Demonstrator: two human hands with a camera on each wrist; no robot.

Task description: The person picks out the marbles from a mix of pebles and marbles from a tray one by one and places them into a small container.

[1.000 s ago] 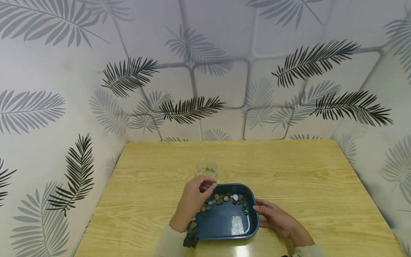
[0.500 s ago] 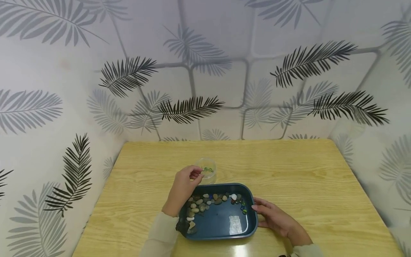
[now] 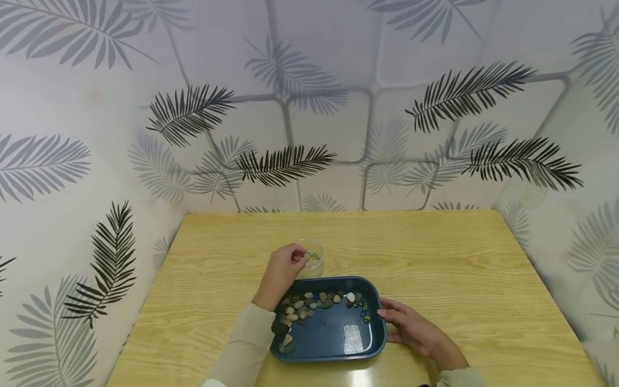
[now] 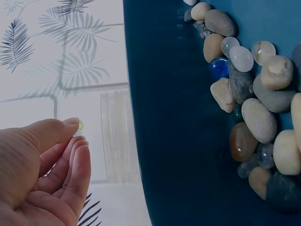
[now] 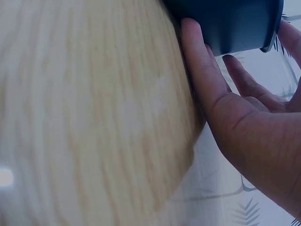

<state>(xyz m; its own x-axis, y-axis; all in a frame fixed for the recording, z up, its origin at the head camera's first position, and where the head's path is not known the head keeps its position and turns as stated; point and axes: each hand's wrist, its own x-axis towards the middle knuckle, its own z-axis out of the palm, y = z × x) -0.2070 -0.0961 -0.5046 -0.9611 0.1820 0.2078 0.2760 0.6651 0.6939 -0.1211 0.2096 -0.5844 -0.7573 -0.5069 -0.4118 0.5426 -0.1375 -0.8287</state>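
Note:
My left hand (image 3: 284, 269) pinches a small clear yellow-green glass marble (image 4: 81, 125) between thumb and fingertips. It is at the near left rim of a clear round cup (image 3: 316, 265), where green marbles (image 3: 315, 256) show inside. In front of the cup lies a dark blue tray (image 3: 329, 336), with pebbles (image 3: 299, 304) along its left and far sides. Several green and dark marbles (image 3: 366, 318) lie at its right end. My right hand (image 3: 411, 328) holds that end, one digit over the rim and others against the outer wall (image 5: 225, 28).
The wooden table (image 3: 459, 269) reaches back to a wall (image 3: 329, 129) with a leaf pattern. A blue glass bead (image 4: 219, 68) and a white stone (image 3: 350, 296) lie among the pebbles in the tray.
My left hand has moved from above the tray's far edge, first left and away, then slightly right to the cup's rim, carrying the marble. My right hand stays on the tray.

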